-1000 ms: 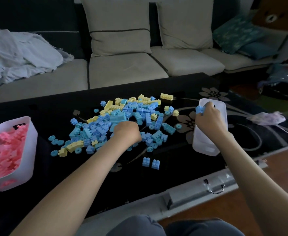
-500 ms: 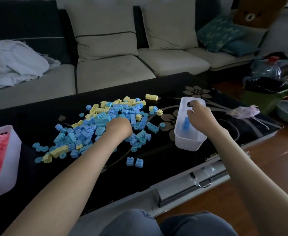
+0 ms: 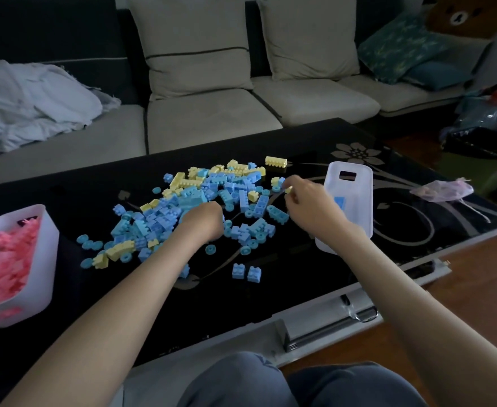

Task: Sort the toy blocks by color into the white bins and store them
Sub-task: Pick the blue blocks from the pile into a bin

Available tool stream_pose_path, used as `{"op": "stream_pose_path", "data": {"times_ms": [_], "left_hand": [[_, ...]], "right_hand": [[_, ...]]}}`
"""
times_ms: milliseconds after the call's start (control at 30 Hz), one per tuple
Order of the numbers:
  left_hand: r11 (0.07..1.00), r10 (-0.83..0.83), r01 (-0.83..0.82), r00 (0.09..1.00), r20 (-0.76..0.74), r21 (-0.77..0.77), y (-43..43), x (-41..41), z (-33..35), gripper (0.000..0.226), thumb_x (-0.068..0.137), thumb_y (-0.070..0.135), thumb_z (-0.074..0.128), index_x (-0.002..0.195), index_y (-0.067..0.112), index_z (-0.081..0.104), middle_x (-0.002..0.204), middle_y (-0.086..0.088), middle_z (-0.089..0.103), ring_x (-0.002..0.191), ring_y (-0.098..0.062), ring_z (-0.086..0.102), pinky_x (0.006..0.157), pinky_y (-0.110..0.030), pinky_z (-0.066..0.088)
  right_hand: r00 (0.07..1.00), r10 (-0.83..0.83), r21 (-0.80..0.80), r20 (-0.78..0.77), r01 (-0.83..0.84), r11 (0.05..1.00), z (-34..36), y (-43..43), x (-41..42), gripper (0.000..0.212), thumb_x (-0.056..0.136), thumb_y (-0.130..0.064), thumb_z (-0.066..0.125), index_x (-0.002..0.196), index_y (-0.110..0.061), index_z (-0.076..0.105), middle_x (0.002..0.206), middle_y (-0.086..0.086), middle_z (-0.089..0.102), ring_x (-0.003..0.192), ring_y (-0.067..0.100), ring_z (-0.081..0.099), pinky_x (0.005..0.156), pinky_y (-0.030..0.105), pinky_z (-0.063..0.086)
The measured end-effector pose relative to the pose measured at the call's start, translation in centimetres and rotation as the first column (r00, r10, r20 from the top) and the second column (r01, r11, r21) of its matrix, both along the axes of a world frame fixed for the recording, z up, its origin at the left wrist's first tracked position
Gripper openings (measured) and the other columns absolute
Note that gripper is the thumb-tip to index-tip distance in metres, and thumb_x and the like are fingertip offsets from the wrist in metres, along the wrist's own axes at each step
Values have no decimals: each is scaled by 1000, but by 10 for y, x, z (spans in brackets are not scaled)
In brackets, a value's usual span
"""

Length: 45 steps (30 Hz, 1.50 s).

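A pile of blue blocks [image 3: 212,207] mixed with yellow blocks [image 3: 182,182] lies on the black table [image 3: 300,283]. My left hand [image 3: 203,221] sits in the middle of the pile, its fingers curled down around blue blocks. At the pile's right edge my right hand [image 3: 307,205] pinches a small yellow block [image 3: 288,189] with its fingertips. Right behind that hand stands a white bin [image 3: 356,201] with a blue block [image 3: 340,203] in it. Another white bin [image 3: 46,248], at the table's left end, is full of pink blocks [image 3: 6,259].
Two blue blocks [image 3: 246,272] lie apart near the table's front. A long yellow block [image 3: 275,161] sits behind the pile. A pink plastic bag [image 3: 444,189] lies at the table's right end. Beyond the table is a sofa [image 3: 212,118] with cushions and a crumpled cloth [image 3: 30,101].
My right hand has left the right white bin, where it dropped a blue block, and moved left to the pile's edge. My left hand has stayed in the pile.
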<state>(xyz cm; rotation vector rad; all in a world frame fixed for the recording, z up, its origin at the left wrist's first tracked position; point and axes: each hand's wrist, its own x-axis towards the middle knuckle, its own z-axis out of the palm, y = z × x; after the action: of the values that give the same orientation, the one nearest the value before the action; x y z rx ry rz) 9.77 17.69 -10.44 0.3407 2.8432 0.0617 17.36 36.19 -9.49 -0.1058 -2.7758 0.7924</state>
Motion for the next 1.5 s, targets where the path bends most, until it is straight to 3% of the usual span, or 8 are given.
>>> {"op": "stream_pose_path", "data": {"times_ms": [267,600,900,1033,1167,1267,1367,1500], "left_hand": [[896,137,-184,980,144,403,-27,-10,7,21,81,5,46,69,19,36,66,2,32,57,-16,28,51,-28,20],[629,192,-346,937,292,696,-20,-10,15,16,82,6,44,76,18,35,79,8,34,63,-6,30,55,-26,25],[568,219,-292,955,201,769,-21,-24,1,17,93,10,56,107,5,63,132,-6,55,125,-20,46,88,-27,32],[585,203,-269,962,183,766,-15,-29,-6,17,95,16,55,108,10,62,133,-3,53,120,-18,47,85,-28,33],[568,198,-243,968,156,786,-9,-34,-9,10,95,20,52,100,14,59,120,4,54,88,-7,46,80,-30,33],[568,230,-243,964,131,786,-9,-39,-12,9,96,25,52,98,17,57,129,2,52,102,-12,50,80,-29,34],[568,259,-257,958,127,782,-13,-44,-17,12,95,27,54,99,16,57,120,3,55,92,-14,51,74,-28,37],[538,300,-286,944,138,793,-23,-46,-19,18,95,27,53,101,11,58,101,9,50,88,-9,47,74,-27,35]], "right_hand": [[909,300,85,288,-337,938,-20,-38,-15,42,95,-12,45,136,-18,40,135,4,44,121,20,46,96,37,45],[909,-1,149,417,-67,987,-40,-25,-66,24,95,-37,38,109,-22,50,112,9,53,114,36,45,95,45,37],[927,-97,270,361,-4,963,-40,-30,-76,27,89,-42,54,90,-14,54,97,3,49,112,27,41,102,48,23],[967,-115,295,226,45,954,-47,-32,-75,5,86,-12,48,91,-14,50,95,2,52,109,26,40,87,42,24],[988,-123,192,96,102,976,-47,-35,-76,24,79,-2,45,100,-12,43,86,4,52,93,25,44,82,39,21],[998,-59,-32,-12,59,998,-43,-44,-83,33,84,-4,47,115,-7,36,99,7,48,79,22,43,81,34,36],[995,73,-247,67,-54,968,-38,-62,-95,41,87,-3,48,123,-5,31,116,16,39,80,22,43,65,27,34],[970,5,-100,242,20,995,-50,-78,-112,53,88,-14,56,131,-5,26,118,19,43,97,31,49,69,32,38]]}}
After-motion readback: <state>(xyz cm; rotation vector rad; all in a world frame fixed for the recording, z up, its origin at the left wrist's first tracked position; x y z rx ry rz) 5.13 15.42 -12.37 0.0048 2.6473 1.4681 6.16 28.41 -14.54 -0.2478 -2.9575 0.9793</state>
